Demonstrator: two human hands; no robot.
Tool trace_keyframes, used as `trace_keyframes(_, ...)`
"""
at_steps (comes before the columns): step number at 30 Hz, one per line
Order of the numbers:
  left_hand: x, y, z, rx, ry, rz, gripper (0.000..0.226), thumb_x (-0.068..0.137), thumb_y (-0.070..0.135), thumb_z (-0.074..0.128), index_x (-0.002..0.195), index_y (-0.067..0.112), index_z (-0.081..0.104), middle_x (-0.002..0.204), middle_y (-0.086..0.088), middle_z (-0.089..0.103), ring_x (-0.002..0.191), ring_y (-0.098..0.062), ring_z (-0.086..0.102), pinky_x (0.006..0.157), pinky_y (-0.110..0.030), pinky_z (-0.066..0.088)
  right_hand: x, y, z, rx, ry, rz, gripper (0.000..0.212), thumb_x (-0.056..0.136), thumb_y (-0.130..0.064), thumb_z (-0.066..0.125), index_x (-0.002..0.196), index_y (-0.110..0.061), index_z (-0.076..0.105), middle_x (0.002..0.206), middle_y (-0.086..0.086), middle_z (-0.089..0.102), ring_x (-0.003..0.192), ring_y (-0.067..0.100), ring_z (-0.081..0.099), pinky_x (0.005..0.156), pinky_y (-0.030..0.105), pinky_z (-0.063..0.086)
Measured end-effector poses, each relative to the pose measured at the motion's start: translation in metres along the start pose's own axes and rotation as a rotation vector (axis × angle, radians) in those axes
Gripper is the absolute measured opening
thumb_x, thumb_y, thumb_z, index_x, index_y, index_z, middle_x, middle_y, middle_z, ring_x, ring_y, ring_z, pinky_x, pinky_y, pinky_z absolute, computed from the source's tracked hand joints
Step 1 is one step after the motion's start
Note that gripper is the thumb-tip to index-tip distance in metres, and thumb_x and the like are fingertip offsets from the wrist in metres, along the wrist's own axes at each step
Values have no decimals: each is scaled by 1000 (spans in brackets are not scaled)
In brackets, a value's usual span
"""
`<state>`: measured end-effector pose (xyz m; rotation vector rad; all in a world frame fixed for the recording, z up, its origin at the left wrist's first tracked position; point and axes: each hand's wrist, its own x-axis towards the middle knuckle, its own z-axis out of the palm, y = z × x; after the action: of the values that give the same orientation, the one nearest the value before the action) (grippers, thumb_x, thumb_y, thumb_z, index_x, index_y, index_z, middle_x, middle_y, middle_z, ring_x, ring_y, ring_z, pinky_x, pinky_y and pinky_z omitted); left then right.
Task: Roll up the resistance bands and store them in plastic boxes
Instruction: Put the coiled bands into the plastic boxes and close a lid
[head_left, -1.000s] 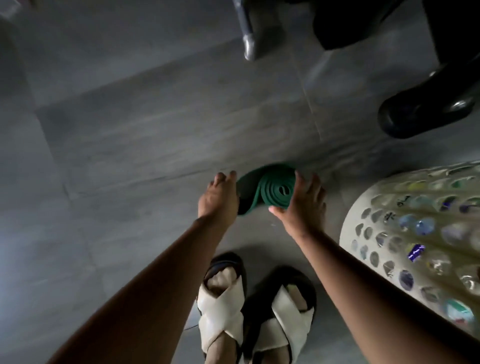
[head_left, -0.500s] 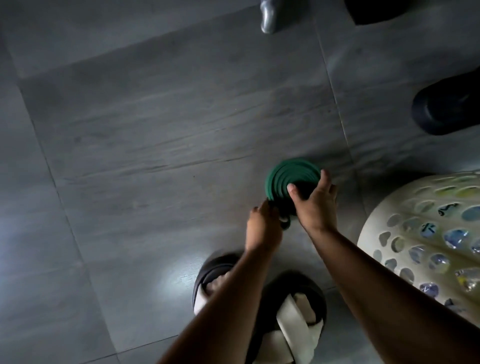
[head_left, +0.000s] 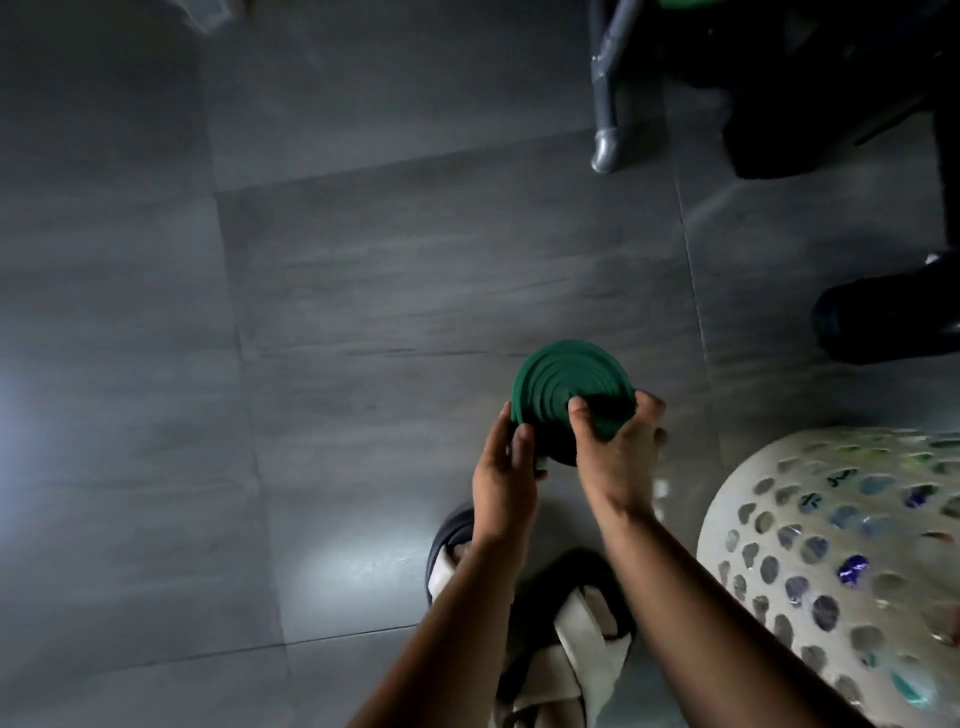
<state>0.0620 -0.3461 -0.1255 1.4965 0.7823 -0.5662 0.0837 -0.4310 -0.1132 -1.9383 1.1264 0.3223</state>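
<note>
Both the left hand (head_left: 501, 483) and right hand (head_left: 618, 457) grip the coiled green band (head_left: 561, 384) beside a perforated basket (head_left: 795, 467).

Bare forearms; cream cross-strap sandals (head_left: 566, 644), dark soles.

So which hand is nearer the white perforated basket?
Right. The right hand grips the rolled resistance band on the side toward the basket; the left hand holds its far side.

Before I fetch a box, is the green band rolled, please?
Rolled: green band shows concentric coils, gripped by left hand and right hand.
</note>
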Motion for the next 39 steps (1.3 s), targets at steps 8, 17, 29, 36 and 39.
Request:
trace_keyframes(8,-141,113,-66,-451,51,-11,33,100,18,32,128,11,49,119,-18,60,103,-34,61,65,-25,56,-138,-94,-70,61,-81,-256,40,84,-26,64,108,-20,32,110,18,58,98,38,59,88,48,47)
trace_keyframes(17,-326,224,-163,-588,186,132,30,96,19,38,120,20,55,111,-8,66,95,-16,67,65,-26,55,-303,-192,-149,115,-453,-369,57,72,-36,72,116,-5,53,103,7,66,94,20,63,80,33,52)
trace_keyframes(29,-458,255,-317,-904,556,175,20,91,22,53,111,26,58,111,-10,67,97,-25,63,59,-23,51,-500,-267,-122,44,-780,-453,86,50,-64,78,103,-1,55,91,14,69,87,27,68,78,52,54)
trace_keyframes(36,-489,258,-464,-1201,716,199,26,90,24,57,115,19,59,107,-10,69,103,-25,63,72,-34,53,-628,-299,-19,-86,-897,-503,113,25,-82,71,106,-4,52,96,16,68,87,27,68,76,49,56)
trace_keyframes(39,-510,262,-524,-1226,784,236,20,90,24,54,109,22,62,102,-6,71,98,-21,66,67,-30,54,-687,-311,14,-103,-953,-525,120,23,-84,68,107,-1,52,95,15,67,87,28,67,77,49,55)
